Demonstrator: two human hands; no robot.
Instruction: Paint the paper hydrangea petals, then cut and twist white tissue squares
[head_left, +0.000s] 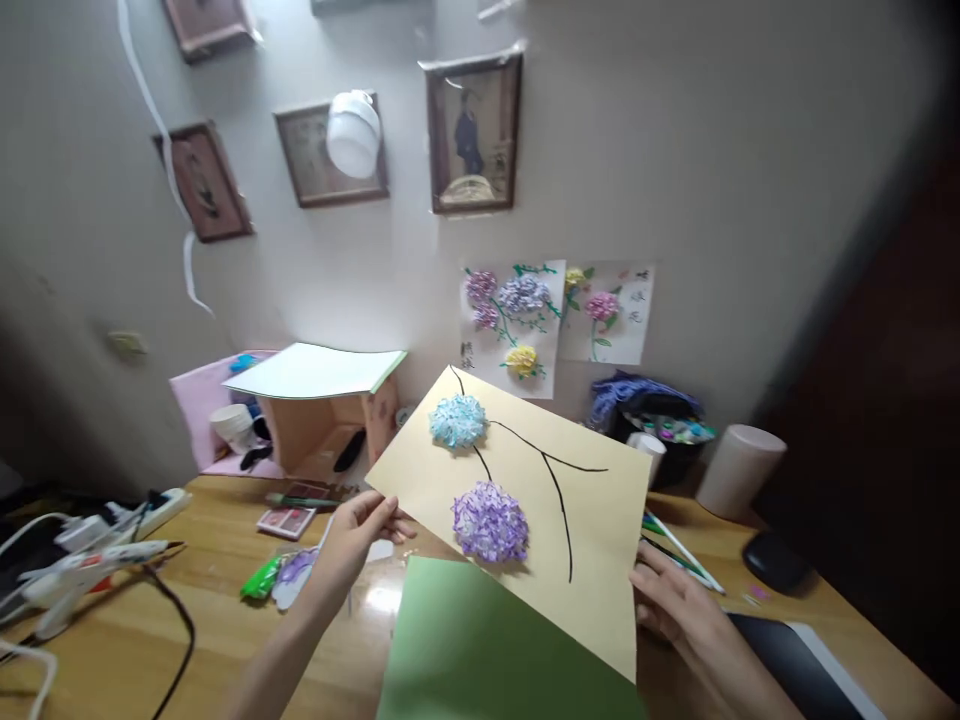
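Observation:
A cream sheet of paper (600,500) is held up and tilted above the desk, between both hands. On it are a light blue flower cluster (458,421), a purple flower cluster (490,522) and thin black branch lines. My left hand (364,528) pinches the sheet's left corner. Along the lower right edge, my right hand (671,590) grips the sheet, with some of its fingers behind the paper. Beneath the sheet lies a green sheet (480,640) on the desk.
Left on the wooden desk (247,660) are a glue gun (90,570), cables, a green packet (262,578) and a box shelf (322,430). To the right are pens (682,550), a black mouse (776,560) and a white cylinder (739,472). Flower pictures (551,350) hang behind.

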